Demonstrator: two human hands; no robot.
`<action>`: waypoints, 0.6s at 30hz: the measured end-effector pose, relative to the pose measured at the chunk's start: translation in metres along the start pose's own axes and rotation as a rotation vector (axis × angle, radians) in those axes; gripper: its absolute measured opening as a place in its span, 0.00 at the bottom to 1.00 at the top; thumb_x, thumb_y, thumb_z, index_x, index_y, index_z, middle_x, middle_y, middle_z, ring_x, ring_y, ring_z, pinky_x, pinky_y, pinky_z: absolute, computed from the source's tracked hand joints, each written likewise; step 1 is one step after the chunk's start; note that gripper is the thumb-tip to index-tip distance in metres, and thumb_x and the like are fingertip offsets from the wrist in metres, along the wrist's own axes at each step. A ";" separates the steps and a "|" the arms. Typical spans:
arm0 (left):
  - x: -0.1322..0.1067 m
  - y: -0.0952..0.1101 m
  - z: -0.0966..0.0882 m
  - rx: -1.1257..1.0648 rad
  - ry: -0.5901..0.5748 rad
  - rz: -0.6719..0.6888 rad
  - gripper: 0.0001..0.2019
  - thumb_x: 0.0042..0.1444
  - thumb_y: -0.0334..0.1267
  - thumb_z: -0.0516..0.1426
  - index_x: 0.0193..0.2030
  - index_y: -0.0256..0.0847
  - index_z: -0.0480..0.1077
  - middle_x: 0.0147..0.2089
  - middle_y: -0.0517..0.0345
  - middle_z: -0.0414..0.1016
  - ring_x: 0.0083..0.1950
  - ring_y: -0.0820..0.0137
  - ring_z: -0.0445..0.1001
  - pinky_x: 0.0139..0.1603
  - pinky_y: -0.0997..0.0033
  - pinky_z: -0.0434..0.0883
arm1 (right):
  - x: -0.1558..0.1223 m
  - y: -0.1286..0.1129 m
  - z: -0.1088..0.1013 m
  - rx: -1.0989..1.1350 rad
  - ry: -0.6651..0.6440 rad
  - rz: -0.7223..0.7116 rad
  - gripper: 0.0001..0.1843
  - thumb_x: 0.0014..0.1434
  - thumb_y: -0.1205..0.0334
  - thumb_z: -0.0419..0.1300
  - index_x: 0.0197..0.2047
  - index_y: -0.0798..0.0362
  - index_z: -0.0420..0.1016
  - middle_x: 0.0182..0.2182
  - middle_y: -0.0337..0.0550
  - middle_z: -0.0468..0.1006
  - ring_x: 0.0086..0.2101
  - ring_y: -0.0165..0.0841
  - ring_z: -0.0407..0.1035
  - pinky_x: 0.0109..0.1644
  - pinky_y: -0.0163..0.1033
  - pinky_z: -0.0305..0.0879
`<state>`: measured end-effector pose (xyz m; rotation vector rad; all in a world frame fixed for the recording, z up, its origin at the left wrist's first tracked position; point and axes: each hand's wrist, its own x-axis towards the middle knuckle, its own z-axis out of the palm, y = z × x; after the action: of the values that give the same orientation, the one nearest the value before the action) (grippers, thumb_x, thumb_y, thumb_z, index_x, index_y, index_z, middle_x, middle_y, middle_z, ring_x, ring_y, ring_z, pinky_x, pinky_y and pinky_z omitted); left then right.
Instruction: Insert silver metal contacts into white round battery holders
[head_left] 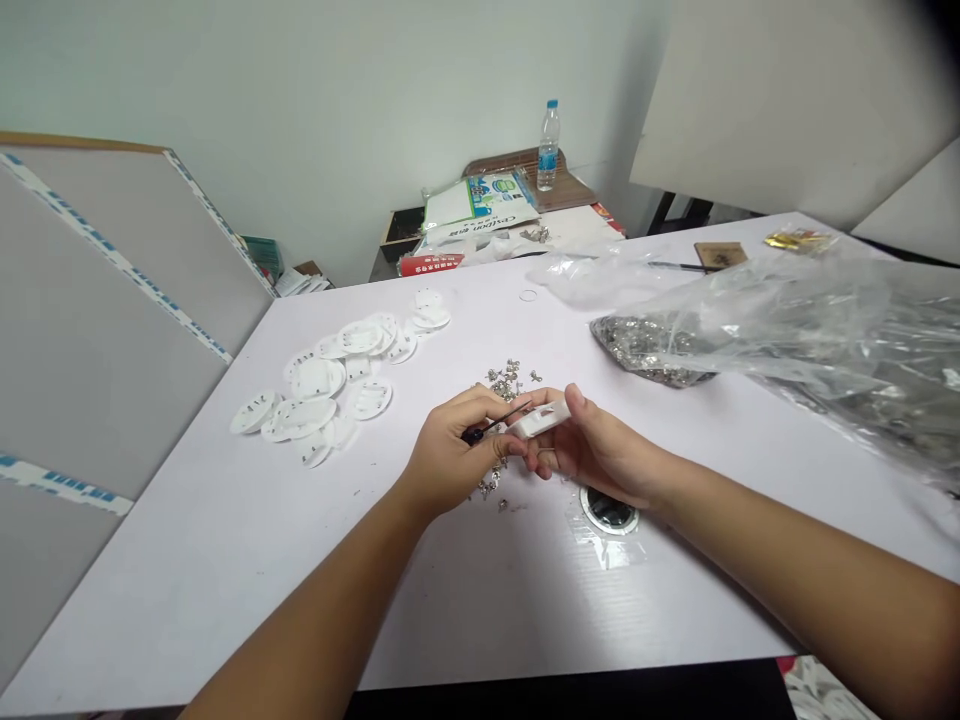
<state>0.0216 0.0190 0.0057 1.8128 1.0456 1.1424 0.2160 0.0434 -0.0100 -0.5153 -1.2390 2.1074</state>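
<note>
Your left forearm [315, 610] rose from the lower left of the view, and your right forearm [810, 570] came in low from the lower right, both bare and angled toward mid-frame. Your left hand [450, 452] was curled closed, back upward, with the wrist slightly bent. Your right hand [600, 447] lay on its side, partly closed, with the thumb [574, 400] raised. Your left fingers [499, 445] and right fingers [536, 455] were just beside each other at mid-frame, with the two hands working close together.

Bare left forearm [315, 615], bare right forearm [810, 570], left hand [450, 460], right hand [600, 450], slim fingers [576, 402], short fingernails
</note>
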 end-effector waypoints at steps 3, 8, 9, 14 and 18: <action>0.001 0.001 -0.002 -0.124 -0.021 -0.104 0.05 0.56 0.36 0.64 0.34 0.38 0.75 0.34 0.56 0.72 0.38 0.70 0.72 0.42 0.69 0.69 | 0.000 0.000 -0.001 -0.188 0.073 -0.073 0.25 0.64 0.39 0.53 0.44 0.55 0.69 0.33 0.44 0.73 0.31 0.30 0.69 0.36 0.38 0.66; -0.001 0.002 -0.001 -0.335 -0.147 -0.208 0.07 0.59 0.38 0.61 0.37 0.36 0.71 0.33 0.55 0.73 0.35 0.71 0.71 0.38 0.69 0.68 | -0.003 0.001 0.001 -0.324 0.124 -0.074 0.28 0.66 0.38 0.49 0.38 0.57 0.70 0.27 0.44 0.74 0.23 0.28 0.67 0.25 0.35 0.62; -0.001 0.002 -0.001 -0.358 -0.161 -0.204 0.07 0.60 0.38 0.61 0.37 0.36 0.71 0.32 0.56 0.73 0.34 0.72 0.70 0.37 0.70 0.67 | -0.003 0.001 0.002 -0.324 0.136 -0.074 0.28 0.66 0.38 0.49 0.38 0.57 0.70 0.27 0.43 0.74 0.22 0.28 0.67 0.24 0.34 0.62; -0.005 -0.004 0.000 -0.361 -0.112 -0.215 0.06 0.57 0.37 0.63 0.35 0.37 0.74 0.24 0.63 0.63 0.25 0.79 0.58 0.26 0.76 0.57 | -0.004 0.000 0.005 -0.316 0.161 -0.062 0.27 0.65 0.38 0.50 0.35 0.56 0.69 0.25 0.42 0.74 0.20 0.27 0.68 0.21 0.33 0.61; -0.009 -0.009 0.003 -0.284 0.009 -0.211 0.08 0.53 0.38 0.66 0.30 0.37 0.73 0.20 0.66 0.54 0.23 0.80 0.51 0.23 0.76 0.52 | -0.003 0.005 0.005 -0.337 0.190 -0.088 0.27 0.65 0.38 0.52 0.34 0.56 0.69 0.25 0.42 0.74 0.21 0.28 0.68 0.21 0.33 0.62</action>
<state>0.0199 0.0140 -0.0065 1.4420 0.9977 1.1082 0.2139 0.0366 -0.0122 -0.7744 -1.4819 1.7394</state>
